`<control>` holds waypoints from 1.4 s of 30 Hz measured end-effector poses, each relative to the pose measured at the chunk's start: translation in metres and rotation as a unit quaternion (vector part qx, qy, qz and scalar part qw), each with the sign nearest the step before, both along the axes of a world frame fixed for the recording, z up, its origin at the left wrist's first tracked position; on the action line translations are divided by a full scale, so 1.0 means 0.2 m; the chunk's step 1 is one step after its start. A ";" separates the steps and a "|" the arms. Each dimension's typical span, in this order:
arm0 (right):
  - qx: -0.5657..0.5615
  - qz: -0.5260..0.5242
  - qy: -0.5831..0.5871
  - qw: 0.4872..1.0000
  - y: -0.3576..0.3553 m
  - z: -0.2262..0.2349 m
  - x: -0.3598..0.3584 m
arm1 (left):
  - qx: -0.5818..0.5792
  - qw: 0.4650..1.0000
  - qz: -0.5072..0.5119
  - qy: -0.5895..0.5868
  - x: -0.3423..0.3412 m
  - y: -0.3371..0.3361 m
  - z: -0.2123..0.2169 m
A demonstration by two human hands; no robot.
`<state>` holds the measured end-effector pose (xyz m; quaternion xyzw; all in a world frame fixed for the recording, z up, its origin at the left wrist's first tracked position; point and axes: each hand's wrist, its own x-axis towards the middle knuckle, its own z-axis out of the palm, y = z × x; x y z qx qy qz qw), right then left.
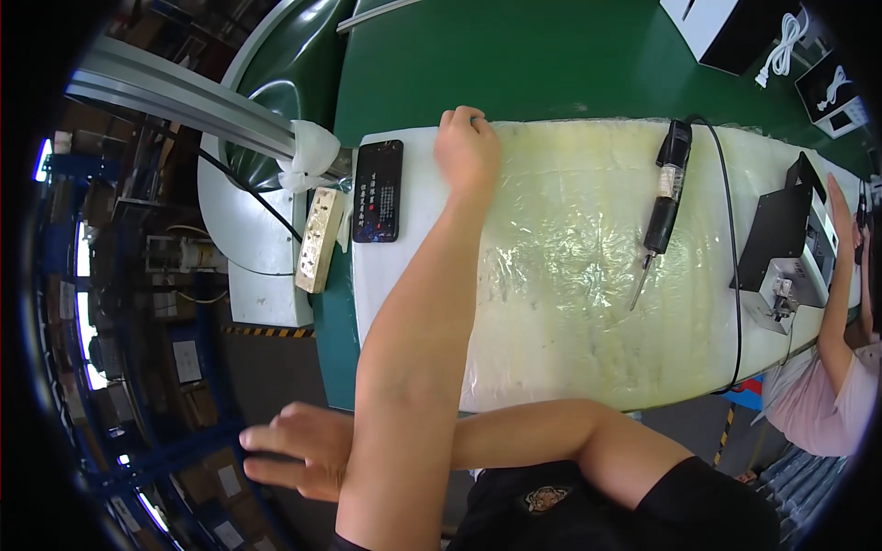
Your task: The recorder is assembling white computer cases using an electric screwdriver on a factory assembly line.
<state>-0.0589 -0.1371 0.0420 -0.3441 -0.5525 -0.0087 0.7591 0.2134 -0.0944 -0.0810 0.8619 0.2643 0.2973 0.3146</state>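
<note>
plastic-wrapped pad [570, 340] beneath the left hand [469, 151]

curled; i can't tell if gripping. right hand [299, 452]: fingers spread, seemingly empty. tugging the pad could slide the phone [378, 191] left of the left hand or roll the corded tool [667, 191] to its right.

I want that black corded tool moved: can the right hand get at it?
Probably not directly: the right hand is at left, its arm crossed beneath the left forearm, while the black tool lies to the right.
</note>
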 end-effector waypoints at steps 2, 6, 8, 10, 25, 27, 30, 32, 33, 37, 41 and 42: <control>0.003 -0.063 -0.073 0.995 -0.01 -0.01 -0.09 | 0.004 1.000 0.001 0.003 -0.01 0.02 -0.01; -0.045 0.054 -0.175 0.982 -0.09 -0.04 -0.38 | 0.000 1.000 -0.013 -0.005 0.02 -0.02 0.01; -0.097 0.089 -0.173 0.976 -0.06 -0.06 -0.29 | 0.005 1.000 -0.013 -0.012 0.01 0.00 0.00; -0.147 0.127 -0.172 0.966 -0.11 -0.09 -0.21 | -0.010 1.000 -0.005 -0.006 0.00 0.03 0.00; -0.529 -0.234 0.040 0.815 -1.01 -0.22 1.02 | 0.009 0.999 -0.017 -0.033 -0.01 0.03 -0.02; -0.521 -0.493 0.171 0.675 -1.18 -0.18 1.29 | 0.007 0.999 -0.024 -0.042 0.01 0.01 -0.02; -0.561 -0.608 0.127 0.548 -1.30 -0.36 1.51 | 0.031 0.998 -0.030 -0.043 0.02 0.02 0.00; -0.620 -0.580 0.161 0.502 -1.22 -0.41 1.54 | 0.013 0.999 -0.011 -0.029 0.00 0.03 0.00; -0.620 -0.591 0.141 0.496 -1.19 -0.43 1.53 | 0.015 0.999 -0.015 -0.026 0.00 0.03 -0.01; -0.619 -0.562 0.189 0.515 -1.20 -0.42 1.58 | 0.030 0.999 -0.022 -0.034 0.00 0.02 -0.02; -0.600 -0.569 0.199 0.527 -1.24 -0.46 1.63 | 0.003 0.999 -0.017 -0.048 0.00 0.01 -0.01; -0.596 -0.570 0.208 0.526 -1.25 -0.46 1.63 | 0.009 0.999 -0.025 -0.046 0.00 0.00 -0.01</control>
